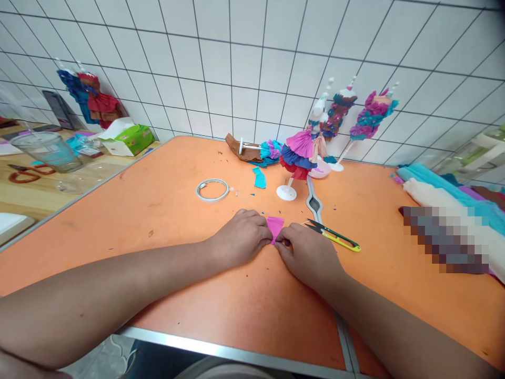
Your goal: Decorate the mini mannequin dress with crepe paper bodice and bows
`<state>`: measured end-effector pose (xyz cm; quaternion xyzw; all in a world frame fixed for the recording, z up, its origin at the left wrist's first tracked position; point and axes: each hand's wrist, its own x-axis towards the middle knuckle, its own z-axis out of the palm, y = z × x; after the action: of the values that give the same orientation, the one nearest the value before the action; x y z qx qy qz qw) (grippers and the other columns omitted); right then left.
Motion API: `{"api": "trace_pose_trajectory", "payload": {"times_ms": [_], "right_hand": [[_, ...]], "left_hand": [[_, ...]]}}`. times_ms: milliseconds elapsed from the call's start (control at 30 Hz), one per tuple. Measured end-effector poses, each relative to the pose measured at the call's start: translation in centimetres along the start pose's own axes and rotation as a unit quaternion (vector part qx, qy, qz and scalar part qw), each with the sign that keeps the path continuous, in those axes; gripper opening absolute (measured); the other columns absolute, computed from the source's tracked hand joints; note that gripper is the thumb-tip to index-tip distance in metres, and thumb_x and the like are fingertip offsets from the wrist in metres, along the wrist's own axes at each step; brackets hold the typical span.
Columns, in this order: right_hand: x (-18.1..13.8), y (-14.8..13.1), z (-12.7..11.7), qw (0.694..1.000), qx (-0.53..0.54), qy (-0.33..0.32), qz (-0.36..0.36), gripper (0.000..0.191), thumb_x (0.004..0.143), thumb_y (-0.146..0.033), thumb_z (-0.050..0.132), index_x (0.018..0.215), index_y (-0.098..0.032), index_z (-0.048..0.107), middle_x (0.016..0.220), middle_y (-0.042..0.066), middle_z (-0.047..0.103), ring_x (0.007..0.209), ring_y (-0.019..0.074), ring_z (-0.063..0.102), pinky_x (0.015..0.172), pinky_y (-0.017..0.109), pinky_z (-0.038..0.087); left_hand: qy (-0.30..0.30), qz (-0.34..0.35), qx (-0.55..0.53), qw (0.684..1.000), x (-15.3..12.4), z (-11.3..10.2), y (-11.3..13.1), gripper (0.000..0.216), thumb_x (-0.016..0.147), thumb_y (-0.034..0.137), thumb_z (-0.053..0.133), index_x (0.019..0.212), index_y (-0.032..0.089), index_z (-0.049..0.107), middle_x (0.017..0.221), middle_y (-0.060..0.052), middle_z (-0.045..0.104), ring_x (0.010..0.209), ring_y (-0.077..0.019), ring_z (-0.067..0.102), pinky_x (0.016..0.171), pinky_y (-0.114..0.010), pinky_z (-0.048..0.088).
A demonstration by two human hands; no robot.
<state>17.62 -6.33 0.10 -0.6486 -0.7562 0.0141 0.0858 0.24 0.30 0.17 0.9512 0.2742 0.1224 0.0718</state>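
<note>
A small pink piece of crepe paper [275, 226] lies on the orange table [165, 210], pinched from both sides. My left hand [241, 237] grips its left edge and my right hand [305, 255] grips its lower right edge, fingertips meeting at the paper. Just right of my right hand lie yellow-green thread snips [335, 237]. Behind the paper stands a white stick stand [286, 191] carrying pink, blue and red ruffled paper layers [299, 152].
A tape ring [212, 189] lies left of centre. Brown and teal paper scraps [252, 152] and more decorated sticks [371, 118] sit by the tiled wall. Folded crepe sheets [445, 200] lie at right. A wooden table at left holds a plastic cup [47, 151], scissors [27, 172], and a tissue box [128, 138].
</note>
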Motion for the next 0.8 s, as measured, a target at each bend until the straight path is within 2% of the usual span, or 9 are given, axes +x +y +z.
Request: {"api": "trace_pose_trajectory", "payload": {"times_ms": [133,267,367,500,800], "right_hand": [[-0.24,-0.18,0.02,1.0,-0.015,0.017,-0.013,0.016,0.09,-0.032,0.05,0.094,-0.025,0.065,0.088,0.001,0.063,0.078,0.0158,0.057,0.054,0.028,0.023],[-0.11,-0.1,-0.01,1.0,-0.001,-0.005,-0.009,0.018,0.091,-0.03,0.05,0.086,-0.025,0.066,0.086,0.0,0.063,0.079,0.0158,0.057,0.057,0.028,0.026],[0.12,0.03,-0.15,0.999,0.033,-0.025,0.0,0.017,0.09,-0.027,0.05,0.083,-0.024,0.065,0.084,0.0,0.064,0.079,0.0154,0.057,0.058,0.027,0.028],[0.36,0.2,-0.29,0.995,0.09,-0.043,0.019,0.01,0.088,-0.025,0.053,0.091,-0.024,0.063,0.083,-0.001,0.065,0.076,0.0142,0.056,0.058,0.025,0.028],[0.33,0.23,-0.13,0.998,0.054,-0.043,-0.006,0.02,0.092,-0.027,0.049,0.086,-0.024,0.068,0.085,0.001,0.064,0.081,0.0154,0.057,0.064,0.026,0.032]], "left_hand": [[0.017,0.018,0.0,1.0,0.01,0.15,-0.16,0.021,0.092,0.025,0.051,0.09,0.022,0.072,0.089,-0.004,0.067,0.092,-0.0198,0.057,0.079,-0.033,0.038],[0.017,0.023,0.01,1.0,-0.13,0.14,-0.3,0.019,0.091,0.027,0.053,0.088,0.023,0.072,0.083,-0.002,0.068,0.089,-0.0188,0.057,0.081,-0.034,0.035],[0.016,0.036,0.012,0.999,-0.2,0.12,-0.4,0.019,0.092,0.026,0.053,0.087,0.024,0.072,0.083,-0.001,0.069,0.09,-0.0181,0.057,0.083,-0.034,0.033],[0.016,0.047,0.009,0.999,-0.22,0.16,-0.45,0.019,0.092,0.026,0.053,0.088,0.024,0.071,0.083,0.0,0.071,0.092,-0.0184,0.057,0.086,-0.035,0.031],[-0.005,-0.006,-0.015,1.0,-0.15,0.07,-0.12,0.02,0.092,0.027,0.052,0.093,0.023,0.072,0.083,-0.003,0.068,0.086,-0.0184,0.058,0.08,-0.034,0.037]]}}
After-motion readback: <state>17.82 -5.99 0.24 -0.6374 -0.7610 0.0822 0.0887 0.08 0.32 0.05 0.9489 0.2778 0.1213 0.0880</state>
